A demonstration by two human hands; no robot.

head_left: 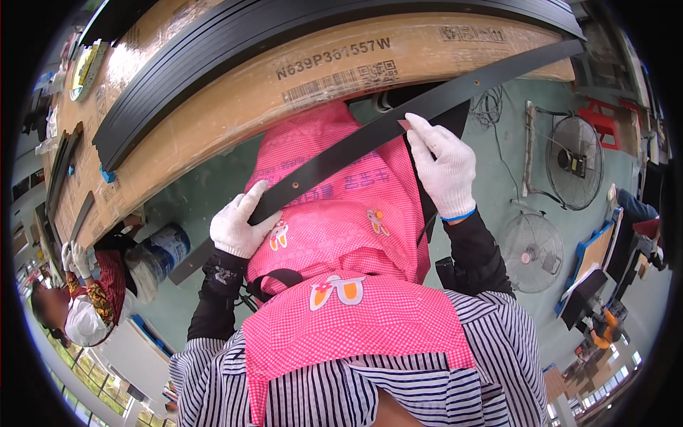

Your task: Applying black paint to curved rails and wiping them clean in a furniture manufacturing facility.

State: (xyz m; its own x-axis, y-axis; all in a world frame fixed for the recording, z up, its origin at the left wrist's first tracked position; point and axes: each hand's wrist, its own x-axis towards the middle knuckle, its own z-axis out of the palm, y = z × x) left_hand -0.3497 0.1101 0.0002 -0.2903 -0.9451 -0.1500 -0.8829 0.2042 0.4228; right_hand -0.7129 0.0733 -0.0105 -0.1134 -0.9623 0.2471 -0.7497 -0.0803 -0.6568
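Both my hands wear white knit gloves. My left hand [239, 225] grips the lower part of a long flat black strip [356, 146] that slants across my pink checked apron [341, 235]. My right hand [444, 165] holds the same strip higher up, with its fingers over the strip's edge. The strip runs from the lower left up to the right, under the edge of the workbench [235, 107]. A second short black piece hangs below my right hand, but whether the hand grips it is unclear.
A bundle of long black strips [235, 50] lies on the cardboard-covered workbench. Another person [85, 299] in white gloves works at the left. Two floor fans [575, 160] stand on the green floor at the right, with a red stool [603, 117] beyond.
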